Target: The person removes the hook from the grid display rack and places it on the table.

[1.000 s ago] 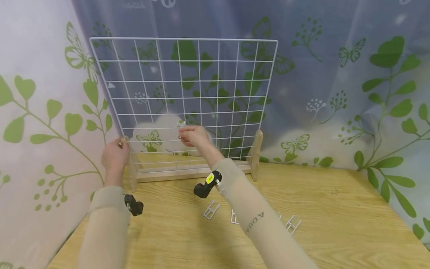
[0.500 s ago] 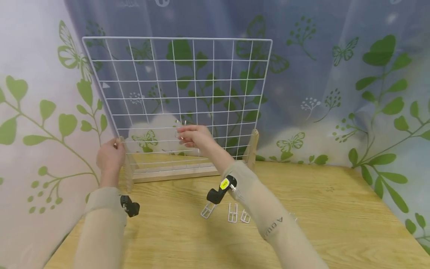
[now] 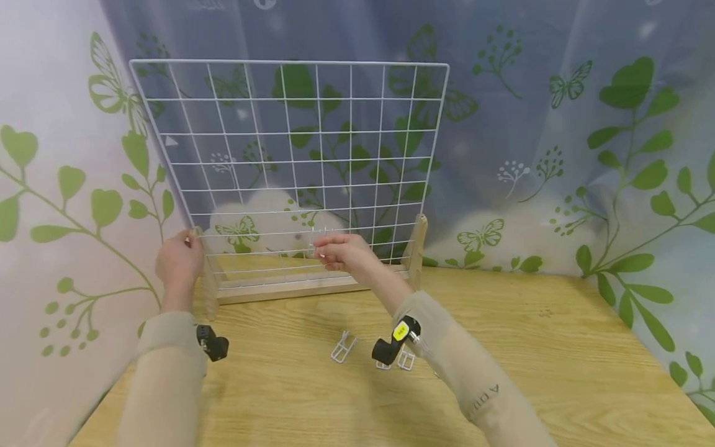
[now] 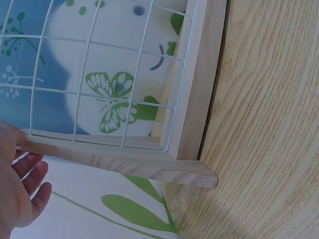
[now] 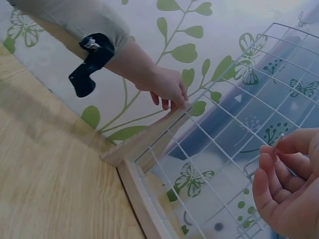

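Observation:
A white wire grid panel (image 3: 290, 62) stands upright in a wooden stand (image 3: 279, 294). My left hand (image 3: 180, 262) holds the upper end of the stand's left wooden post (image 4: 149, 171) with thumb and forefinger, while its other fingers hang loosely curled in the left wrist view. In front of the grid's lower middle, my right hand (image 3: 353, 256) pinches a small white wire hook (image 5: 250, 167) between thumb and fingers. Its prongs rise just above the fingertips in the head view. The fingers hide much of this hook, and I cannot tell whether it touches the grid.
Several white wire hooks lie on the wooden table (image 3: 279, 385): one hook (image 3: 342, 348) in front of the stand, another hook (image 3: 406, 359) beside the right forearm, and one partly covered by the wrist camera (image 3: 385, 351). A leaf-patterned curtain (image 3: 503, 155) surrounds the table.
My right hand has moved down and to the right across the front of the grid, carrying the wire hook. The left hand keeps its hold on the post. The head view has shifted slightly.

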The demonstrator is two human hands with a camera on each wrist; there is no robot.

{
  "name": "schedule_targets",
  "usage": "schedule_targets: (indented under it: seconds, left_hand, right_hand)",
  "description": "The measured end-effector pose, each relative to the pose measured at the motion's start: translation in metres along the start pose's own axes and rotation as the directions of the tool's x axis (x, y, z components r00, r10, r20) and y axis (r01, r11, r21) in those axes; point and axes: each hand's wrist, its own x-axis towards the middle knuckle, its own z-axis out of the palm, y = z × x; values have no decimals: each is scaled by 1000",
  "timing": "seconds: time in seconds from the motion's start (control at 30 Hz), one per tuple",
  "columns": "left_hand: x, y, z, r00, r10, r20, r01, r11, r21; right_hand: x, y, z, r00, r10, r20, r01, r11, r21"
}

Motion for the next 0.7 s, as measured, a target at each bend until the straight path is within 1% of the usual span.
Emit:
schedule_targets:
  seconds: [0.2,0.4,0.53,0.7]
  left_hand:
    - [1,-1,2,1000,12,-17,-12,1000,3]
    - [1,-3,0,999,24,-35,-23,1000,9]
    - [1,-2,-1,999,21,-33,-20,1000,13]
    - [-1,0,0,1000,9,-12,-9,1000,16]
  right_hand:
    - [-12,15,2,999,17,37,-17,1000,2]
    - [-19,33,9,997,23,74,-23,1000,-8]
    - [-24,43,15,994,39,103,-38,999,-12]
    - [-29,53,21,990,56,132,-54,998,-17]
